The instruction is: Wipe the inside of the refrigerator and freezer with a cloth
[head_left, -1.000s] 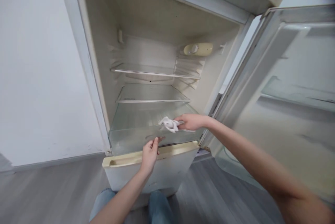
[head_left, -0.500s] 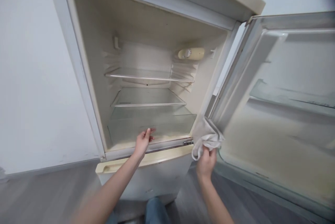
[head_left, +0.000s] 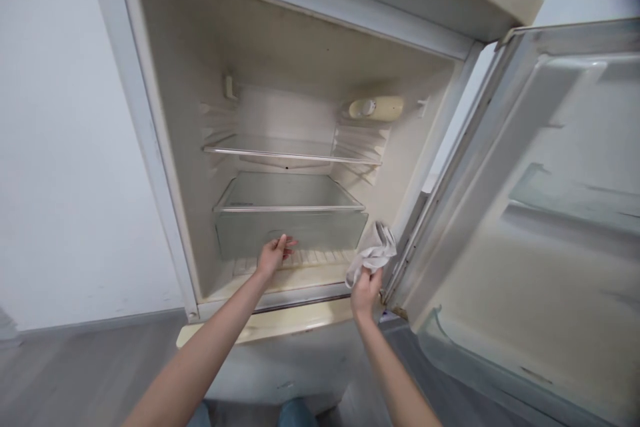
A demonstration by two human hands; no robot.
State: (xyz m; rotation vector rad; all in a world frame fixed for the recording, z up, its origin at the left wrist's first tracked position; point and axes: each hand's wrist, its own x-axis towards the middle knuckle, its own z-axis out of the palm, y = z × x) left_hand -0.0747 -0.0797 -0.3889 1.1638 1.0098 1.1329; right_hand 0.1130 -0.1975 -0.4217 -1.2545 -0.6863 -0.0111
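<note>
Inside the open fridge, a translucent drawer (head_left: 325,234) sits below the lower glass shelf (head_left: 290,190). My left hand (head_left: 273,255) is at the middle of the drawer's front, thumb up and fingers curled at the panel. Its fingertips are partly obscured by the panel and the blur. Bunched in my right hand (head_left: 367,290) is a whitish cloth (head_left: 374,252). That hand is near the right front corner of the compartment floor (head_left: 320,274), with the folded cloth sticking up above its fingers.
The fridge door (head_left: 500,214) stands wide on the right, with clear door bins (head_left: 575,194). An upper glass shelf (head_left: 295,147) spans the compartment beneath a yellowish thermostat housing (head_left: 385,108). Below is a lower compartment front (head_left: 280,360). A white wall (head_left: 65,134) is on the left.
The drawer has moved back under the lower shelf, exposing ribbed floor in front of it. My left hand has stayed at its front. My right hand and the cloth have shifted left, toward the compartment.
</note>
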